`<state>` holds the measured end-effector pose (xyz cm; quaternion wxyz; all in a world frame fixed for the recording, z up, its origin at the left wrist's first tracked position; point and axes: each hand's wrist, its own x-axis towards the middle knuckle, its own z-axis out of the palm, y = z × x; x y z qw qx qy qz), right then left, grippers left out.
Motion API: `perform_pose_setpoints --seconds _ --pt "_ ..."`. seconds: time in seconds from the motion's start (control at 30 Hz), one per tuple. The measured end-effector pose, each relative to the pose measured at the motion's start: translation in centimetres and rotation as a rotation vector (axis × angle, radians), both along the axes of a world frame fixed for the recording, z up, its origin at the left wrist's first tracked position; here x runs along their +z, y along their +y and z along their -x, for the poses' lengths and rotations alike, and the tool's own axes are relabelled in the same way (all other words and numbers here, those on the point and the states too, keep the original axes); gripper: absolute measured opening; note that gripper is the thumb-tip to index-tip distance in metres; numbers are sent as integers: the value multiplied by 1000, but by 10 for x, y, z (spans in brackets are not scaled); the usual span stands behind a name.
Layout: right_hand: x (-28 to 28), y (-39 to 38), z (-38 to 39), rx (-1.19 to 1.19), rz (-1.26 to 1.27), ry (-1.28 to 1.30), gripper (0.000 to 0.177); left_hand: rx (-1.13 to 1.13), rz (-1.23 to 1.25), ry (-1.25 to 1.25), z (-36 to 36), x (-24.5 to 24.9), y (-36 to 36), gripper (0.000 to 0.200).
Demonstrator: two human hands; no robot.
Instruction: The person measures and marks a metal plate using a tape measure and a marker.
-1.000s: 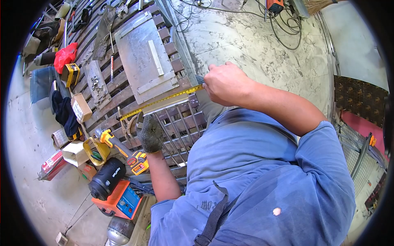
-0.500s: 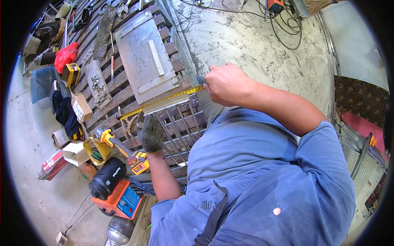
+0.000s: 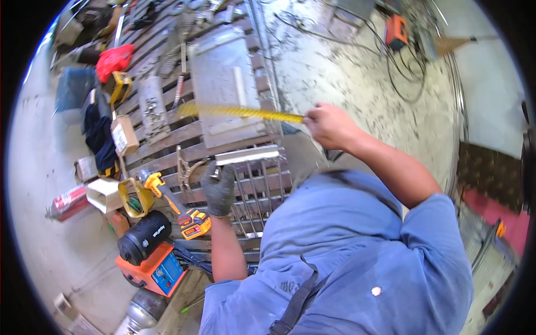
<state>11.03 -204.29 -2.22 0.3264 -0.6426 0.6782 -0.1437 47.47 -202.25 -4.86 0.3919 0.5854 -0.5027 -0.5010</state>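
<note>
My right hand (image 3: 330, 127) is closed at the right end of a yellow tape measure (image 3: 240, 111). Its blade stretches left in the air above a flat metal plate (image 3: 220, 84), blurred by motion, with the far end free. My left hand (image 3: 219, 192), in a dark grey work glove, is closed at the left corner of a barred metal frame (image 3: 254, 187). A small shiny metal bit shows at its fingers; what it grips is partly hidden. A locking clamp (image 3: 187, 170) lies just left of that glove.
A slatted metal bench (image 3: 167, 137) carries the plate and frame. To the left are a yellow-and-black cordless grinder (image 3: 178, 206), a cardboard box (image 3: 124, 135) and a black bottle (image 3: 146, 237) on an orange machine (image 3: 151, 268). Cables (image 3: 385, 53) lie on the floor at upper right.
The tape has lifted off the frame's edge and swung up over the plate, its left end loose. My right hand has risen away from the frame, while my left stays at the corner. The view has shifted.
</note>
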Motion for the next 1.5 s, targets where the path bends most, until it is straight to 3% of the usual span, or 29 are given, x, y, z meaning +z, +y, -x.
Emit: perform_pose_setpoints --seconds 0.07,0.1,0.2,0.23,0.27,0.3,0.33,0.37,0.43,0.53,0.6,0.63,0.67,0.73,0.77,0.8,0.83,0.9,1.0,1.1,1.23,1.3,1.37,1.4,1.5 --pt "-47 -14 34 -129 23 -117 33 -67 136 -311 -17 -9 -2 23" --pt "-55 -20 49 -306 -194 -317 36 -83 220 -432 -16 -3 -4 22" --pt "-130 -11 123 -409 -106 -299 50 -152 401 -757 -6 12 -6 18" --pt "-154 1 150 -418 -105 -176 71 -197 343 -831 -13 7 -3 19" --pt "-140 8 166 -492 -338 -186 97 -243 283 -901 -22 -4 1 20" --pt "-190 30 205 -505 -340 -40 118 -290 216 -969 -28 -11 7 22" --pt "-185 45 221 -524 -454 38 126 -284 62 -1000 -29 -12 11 24" --pt "-230 71 258 -506 -535 191 130 -271 16 -1019 -24 -4 15 24" --pt "-228 105 293 -478 -769 202 110 -233 -75 -1050 -7 16 21 25" --pt "-267 165 349 -118 -887 308 81 -132 -164 -1080 25 33 35 27" --pt "-279 172 379 30 -945 426 79 -100 -135 -1034 46 34 43 32" --pt "-259 165 372 -68 -961 370 76 -87 -116 -1012 56 34 44 35" --pt "-242 158 368 -169 -972 314 73 26 -225 -828 68 35 45 48" --pt "-197 130 353 -426 -1020 171 67 -16 -22 -837 70 -1 45 52" --pt "-190 120 356 -394 -981 165 67 -36 79 -842 69 -16 42 54" --pt "-185 110 360 -363 -943 158 67 -56 -2 -798 74 -10 28 51" --pt "-179 98 363 -330 -904 151 67 -31 -126 -553 77 -3 14 49" --pt "-171 73 372 -318 -933 40 53 20 -350 -48 107 59 -14 44" --pt "-153 36 378 -409 -1058 -318 50 178 -172 694 140 98 -32 37" --pt "-119 5 368 -505 -1000 -704 54 199 -119 938 151 116 -50 36" --pt "-57 -64 319 -365 -814 -1028 80 169 -165 907 146 97 -74 28" --pt "8 -116 264 -145 -732 -1033 97 136 -215 536 165 115 -93 25" --pt "61 -162 207 79 -686 -972 104 69 -258 260 184 126 -110 22" --pt "87 -183 180 234 -691 -908 105 91 -266 300 199 138 -119 27" --pt "149 -225 110 578 -772 -641 111 -67 -33 247 225 107 -141 31"
